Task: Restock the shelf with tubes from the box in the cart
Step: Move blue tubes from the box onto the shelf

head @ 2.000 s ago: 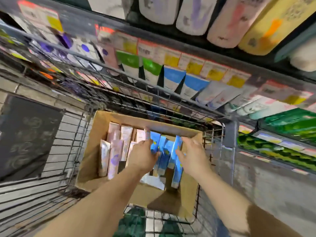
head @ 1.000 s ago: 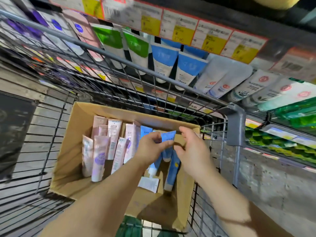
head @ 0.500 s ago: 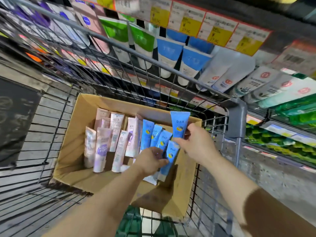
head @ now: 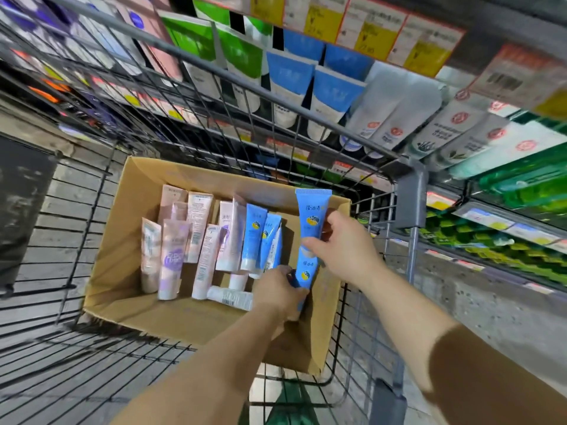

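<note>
An open cardboard box point(head: 116, 246) sits in a wire cart point(head: 408, 197). Several pink tubes point(head: 171, 256) stand at its left and blue tubes point(head: 254, 231) in its middle. My right hand point(head: 340, 246) holds one blue tube point(head: 313, 213) upright above the box's right side, pinched near its cap end. My left hand point(head: 279, 292) is down in the box and grips a second blue tube point(head: 305, 271) that leans against the right wall. The shelf point(head: 306, 75) beyond the cart holds rows of larger blue, green and white tubes.
Yellow and white price tags point(head: 371, 29) run along the shelf edge above the cart. A lower shelf at the right carries green packs point(head: 521, 185). A white tube point(head: 230, 297) lies flat on the box floor. Grey paving lies under and beside the cart.
My right hand has lifted one blue tube out of the box and holds it upright. My left hand has dropped lower into the box onto another blue tube. The view has tilted down.
</note>
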Demonstrator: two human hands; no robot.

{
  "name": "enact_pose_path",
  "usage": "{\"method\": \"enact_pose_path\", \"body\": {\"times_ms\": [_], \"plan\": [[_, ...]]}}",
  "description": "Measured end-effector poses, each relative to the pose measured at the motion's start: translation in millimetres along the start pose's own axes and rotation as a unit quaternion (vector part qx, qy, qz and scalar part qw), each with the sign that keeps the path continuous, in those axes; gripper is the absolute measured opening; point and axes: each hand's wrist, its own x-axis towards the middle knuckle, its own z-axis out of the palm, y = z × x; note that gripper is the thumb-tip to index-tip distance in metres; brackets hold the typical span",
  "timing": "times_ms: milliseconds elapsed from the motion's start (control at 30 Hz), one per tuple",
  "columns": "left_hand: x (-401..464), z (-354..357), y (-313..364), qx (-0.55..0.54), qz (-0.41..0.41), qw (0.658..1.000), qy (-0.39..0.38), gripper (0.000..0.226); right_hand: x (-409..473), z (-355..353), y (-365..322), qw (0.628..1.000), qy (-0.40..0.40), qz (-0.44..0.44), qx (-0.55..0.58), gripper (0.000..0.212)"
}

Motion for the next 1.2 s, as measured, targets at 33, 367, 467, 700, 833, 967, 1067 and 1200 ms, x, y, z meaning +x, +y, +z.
{"method": "enact_pose_path", "body": {"times_ms": [33,367,467,700,833,967,1067,1200], "plan": [[-1.1,-3.8,-1.3,-0.044,-0.006,0.999,-0.016,0.046,-1.6,-1.2,-0.8,1.000,0.000,-0.002,-0.001,0.030],[-43.5,-82.6,5.4,-0.244,0.052,0.966,-0.065,0.019,-37.2,-40.1,-37.7,0.999,0.025,-0.011,0.030,0.035],[-68.5,-121.3,19.0,-0.260,0.063,0.962,-0.056,0.021,-62.3,-68.8,-59.4,0.998,0.045,-0.018,0.043,0.035],[-133.0,-216.7,96.0,-0.293,0.159,0.942,-0.047,0.015,-134.5,-149.5,-87.2,0.985,0.103,-0.045,0.132,0.036],[-188.0,-227.2,170.9,-0.282,0.279,0.916,-0.052,0.020,-176.2,-198.3,-72.6,0.972,0.141,-0.071,0.174,0.025],[-255.3,-181.9,253.4,-0.284,0.372,0.882,-0.047,0.015,-224.5,-260.5,-29.7,0.951,0.199,-0.094,0.219,0.023],[-306.0,-119.6,307.8,-0.261,0.440,0.859,-0.034,0.013,-273.2,-316.9,25.8,0.939,0.243,-0.115,0.213,0.022],[-371.3,-30.8,378.1,-0.244,0.503,0.828,-0.047,0.020,-348.5,-386.3,106.1,0.927,0.304,-0.111,0.189,0.019]]}}
